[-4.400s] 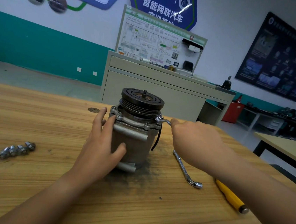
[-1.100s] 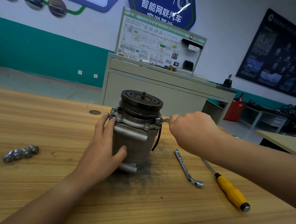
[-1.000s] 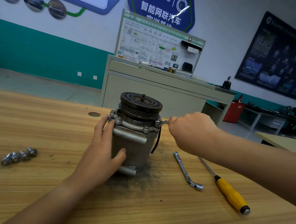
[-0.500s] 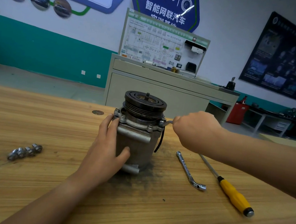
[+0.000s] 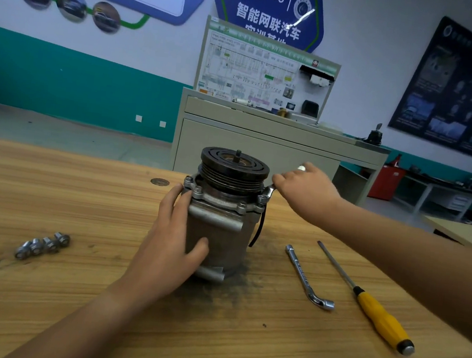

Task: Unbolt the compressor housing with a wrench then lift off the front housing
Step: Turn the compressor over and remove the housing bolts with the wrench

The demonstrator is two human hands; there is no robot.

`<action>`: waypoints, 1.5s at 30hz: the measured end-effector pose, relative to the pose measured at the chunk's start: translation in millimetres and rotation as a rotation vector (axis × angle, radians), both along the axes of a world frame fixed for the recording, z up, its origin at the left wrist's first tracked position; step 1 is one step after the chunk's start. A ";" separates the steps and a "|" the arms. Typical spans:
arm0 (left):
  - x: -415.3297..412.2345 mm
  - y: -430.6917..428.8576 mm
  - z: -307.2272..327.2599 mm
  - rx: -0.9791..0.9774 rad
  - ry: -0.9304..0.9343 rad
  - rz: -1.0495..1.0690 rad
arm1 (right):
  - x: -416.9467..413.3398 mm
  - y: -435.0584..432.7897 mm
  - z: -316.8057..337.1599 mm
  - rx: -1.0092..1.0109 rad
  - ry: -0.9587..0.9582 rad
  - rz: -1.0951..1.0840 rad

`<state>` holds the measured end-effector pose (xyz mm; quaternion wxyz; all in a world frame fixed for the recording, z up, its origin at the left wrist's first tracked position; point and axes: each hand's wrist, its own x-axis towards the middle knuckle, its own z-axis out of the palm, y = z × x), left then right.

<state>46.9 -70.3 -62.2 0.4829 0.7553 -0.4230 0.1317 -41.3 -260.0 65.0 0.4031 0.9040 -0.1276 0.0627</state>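
Note:
A grey metal compressor (image 5: 220, 235) stands upright on the wooden table (image 5: 53, 188), with a black grooved pulley (image 5: 234, 168) on top. Bolts sit around the flange of its front housing (image 5: 221, 199). My left hand (image 5: 169, 247) grips the left side of the body, thumb across the front. My right hand (image 5: 305, 190) holds a small wrench (image 5: 270, 189) whose jaw sits on the bolt at the flange's right corner. The wrench's far end (image 5: 301, 167) shows above my fingers.
Several loose bolts (image 5: 42, 246) lie at the left of the table. An L-shaped socket wrench (image 5: 306, 276) and a yellow-handled screwdriver (image 5: 375, 313) lie to the right of the compressor. Dark grime surrounds its base. A grey cabinet (image 5: 261, 149) stands behind the table.
My right hand has swung the wrench handle away from me and toward the back, so its far end now shows above my fingers. My left hand stays on the compressor body.

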 end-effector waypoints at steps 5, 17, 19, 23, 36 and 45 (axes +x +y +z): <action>-0.6 1.5 0.0 0.001 -0.002 0.009 | -8.9 -4.2 6.6 0.090 -0.211 0.018; -3.5 2.9 3.1 0.013 0.008 0.004 | -67.9 57.1 10.2 0.331 -0.161 -0.130; -3.5 2.7 2.9 0.011 0.003 0.009 | -64.9 60.7 7.6 0.332 -0.109 -0.160; -3.0 2.8 2.3 0.003 0.008 0.007 | -57.4 64.3 5.1 0.286 -0.042 -0.194; -2.9 2.3 1.3 0.002 -0.005 0.006 | -49.3 29.2 7.4 0.017 0.078 -0.034; -0.5 3.2 0.4 0.009 0.004 -0.001 | 3.4 -9.9 -16.9 0.169 -0.158 0.171</action>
